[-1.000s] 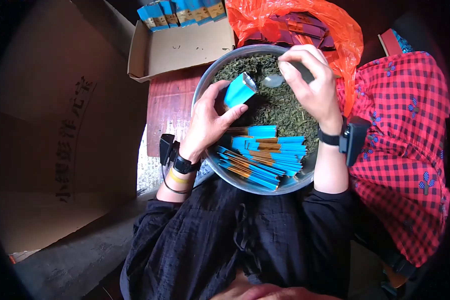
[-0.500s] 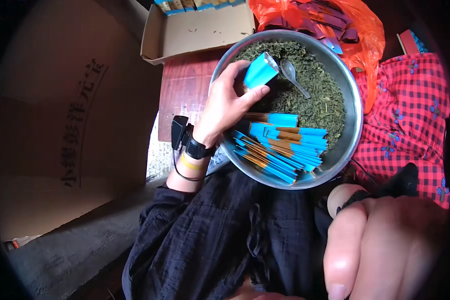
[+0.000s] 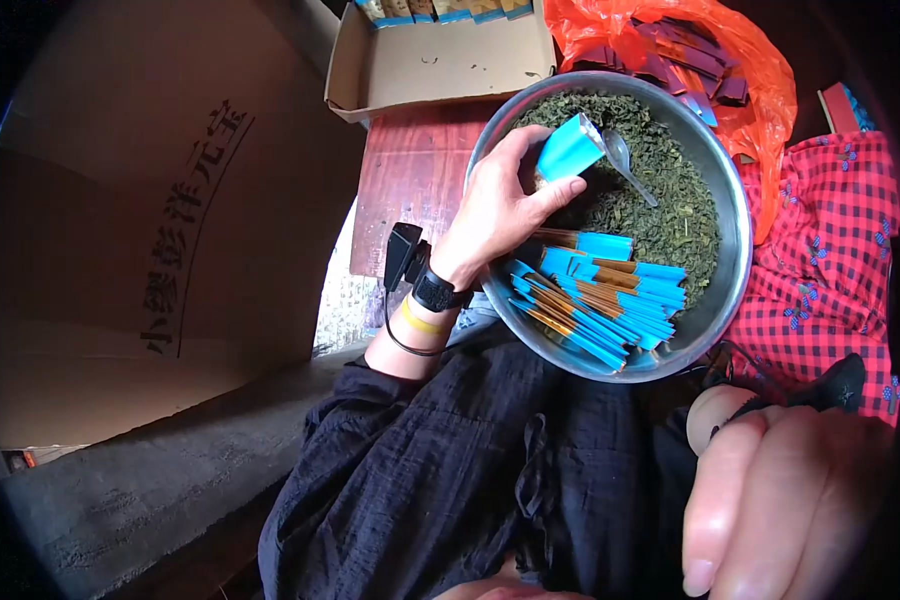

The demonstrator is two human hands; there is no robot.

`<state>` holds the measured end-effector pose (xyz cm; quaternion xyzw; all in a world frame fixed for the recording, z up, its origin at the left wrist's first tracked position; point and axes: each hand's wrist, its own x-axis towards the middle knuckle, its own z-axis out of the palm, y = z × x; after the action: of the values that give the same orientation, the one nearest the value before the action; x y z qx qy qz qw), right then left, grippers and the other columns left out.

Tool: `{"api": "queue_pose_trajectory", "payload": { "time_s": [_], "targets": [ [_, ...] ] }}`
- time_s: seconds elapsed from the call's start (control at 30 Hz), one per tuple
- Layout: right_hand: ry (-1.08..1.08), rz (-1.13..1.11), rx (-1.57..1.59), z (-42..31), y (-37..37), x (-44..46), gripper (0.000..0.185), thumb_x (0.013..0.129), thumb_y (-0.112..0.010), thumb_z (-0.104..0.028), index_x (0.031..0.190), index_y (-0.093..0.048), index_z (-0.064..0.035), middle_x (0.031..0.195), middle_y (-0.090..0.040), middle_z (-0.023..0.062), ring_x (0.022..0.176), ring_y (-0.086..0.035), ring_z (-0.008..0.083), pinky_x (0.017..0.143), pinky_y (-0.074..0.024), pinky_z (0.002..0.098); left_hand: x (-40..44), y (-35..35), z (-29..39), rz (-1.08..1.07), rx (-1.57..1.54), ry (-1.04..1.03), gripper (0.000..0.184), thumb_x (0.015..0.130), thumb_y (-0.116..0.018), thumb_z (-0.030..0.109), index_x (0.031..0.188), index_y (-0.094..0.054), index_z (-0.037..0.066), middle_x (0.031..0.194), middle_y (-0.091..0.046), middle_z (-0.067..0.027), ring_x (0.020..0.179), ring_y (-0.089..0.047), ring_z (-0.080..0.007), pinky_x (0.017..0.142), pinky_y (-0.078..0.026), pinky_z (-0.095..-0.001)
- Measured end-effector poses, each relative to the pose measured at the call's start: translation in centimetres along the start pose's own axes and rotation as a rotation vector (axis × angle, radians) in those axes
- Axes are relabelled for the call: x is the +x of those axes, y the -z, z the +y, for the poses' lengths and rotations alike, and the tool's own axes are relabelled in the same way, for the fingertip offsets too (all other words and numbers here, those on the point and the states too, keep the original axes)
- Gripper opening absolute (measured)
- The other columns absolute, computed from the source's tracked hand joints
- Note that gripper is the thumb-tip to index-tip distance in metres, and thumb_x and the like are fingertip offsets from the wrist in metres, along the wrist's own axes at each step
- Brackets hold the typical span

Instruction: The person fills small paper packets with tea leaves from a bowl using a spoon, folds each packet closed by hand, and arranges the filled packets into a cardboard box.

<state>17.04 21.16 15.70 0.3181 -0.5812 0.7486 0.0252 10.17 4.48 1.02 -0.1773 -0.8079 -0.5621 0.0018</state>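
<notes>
My left hand (image 3: 505,205) is closed round a blue packet (image 3: 570,152), its silvery mouth tilted up and to the right. It is over the left side of a metal basin (image 3: 738,255) of dark green dried leaves (image 3: 670,225). A clear plastic spoon (image 3: 630,170) lies on the leaves beside the packet. Flat blue-and-brown packets (image 3: 600,300) are piled in the basin's near part. Close to the camera at the lower right is my right hand (image 3: 780,500), fingers curled together; anything inside them is hidden.
A shallow cardboard box (image 3: 450,70) at the back holds a row of packets. Behind the basin, a red plastic bag (image 3: 770,100) contains purple packets (image 3: 685,60). A large carton (image 3: 120,250) stands at left; red checked cloth (image 3: 820,270) lies at right.
The whole view has shifted, so the basin and both hands appear farther right. My left hand keeps its hold on the blue packet, and the spoon stays on the leaves.
</notes>
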Motion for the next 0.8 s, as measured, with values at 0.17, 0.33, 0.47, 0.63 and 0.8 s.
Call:
{"api": "queue_pose_trajectory", "payload": {
  "time_s": [0.17,0.33,0.47,0.63,0.8],
  "targets": [
    [-0.029,-0.035,-0.027,-0.3,-0.4,-0.6,0.014,0.083,-0.061,-0.01,0.091,-0.064,0.0008,0.088,-0.065,0.0106,0.08,-0.064,0.0211,0.075,-0.0493,0.0325,-0.1,0.0,0.2,-0.018,0.059,0.014,0.062,0.078,-0.081,0.03,0.125,-0.056,-0.001,0.104,-0.068,-0.018,0.092,-0.067,-0.0263,0.08,-0.053,-0.0367],
    [-0.072,-0.033,-0.083,-0.5,0.5,-1.6,0.014,0.083,-0.062,-0.01,0.091,-0.065,0.0006,0.088,-0.065,0.0101,0.08,-0.065,0.0208,0.074,-0.0497,0.0324,-0.2,-0.2,0.0,-0.027,0.003,0.034,0.062,0.078,-0.081,0.031,0.125,-0.056,-0.001,0.106,-0.068,-0.0194,0.096,-0.067,-0.0278,0.081,-0.053,-0.0378],
    [-0.097,-0.032,-0.131,-0.6,1.7,-2.3,0.014,0.084,-0.062,-0.011,0.091,-0.065,0.0005,0.087,-0.065,0.0097,0.08,-0.065,0.0205,0.074,-0.05,0.0323,-0.1,-0.3,-0.3,-0.013,-0.017,0.009,0.061,0.079,-0.081,0.03,0.125,-0.056,-0.001,0.106,-0.068,-0.0184,0.093,-0.067,-0.0266,0.081,-0.053,-0.0371],
    [-0.127,-0.028,-0.163,-0.5,1.5,-1.9,0.015,0.084,-0.063,-0.012,0.092,-0.065,0.0004,0.086,-0.065,0.0091,0.08,-0.065,0.0202,0.074,-0.0503,0.0322,-0.1,-0.2,-0.3,-0.022,0.002,0.007,0.059,0.079,-0.081,0.029,0.124,-0.057,-0.001,0.103,-0.069,-0.0172,0.09,-0.067,-0.0241,0.081,-0.053,-0.0355],
    [-0.152,-0.031,-0.207,-2.0,5.1,-5.5,0.015,0.084,-0.064,-0.013,0.092,-0.065,0.0003,0.086,-0.065,0.0086,0.08,-0.065,0.0199,0.074,-0.0507,0.0322,-0.1,-0.4,-0.5,-0.009,0.002,-0.023,0.059,0.079,-0.081,0.03,0.124,-0.057,0.0,0.102,-0.069,-0.0163,0.089,-0.066,-0.0232,0.081,-0.053,-0.0349]
  ]
}}
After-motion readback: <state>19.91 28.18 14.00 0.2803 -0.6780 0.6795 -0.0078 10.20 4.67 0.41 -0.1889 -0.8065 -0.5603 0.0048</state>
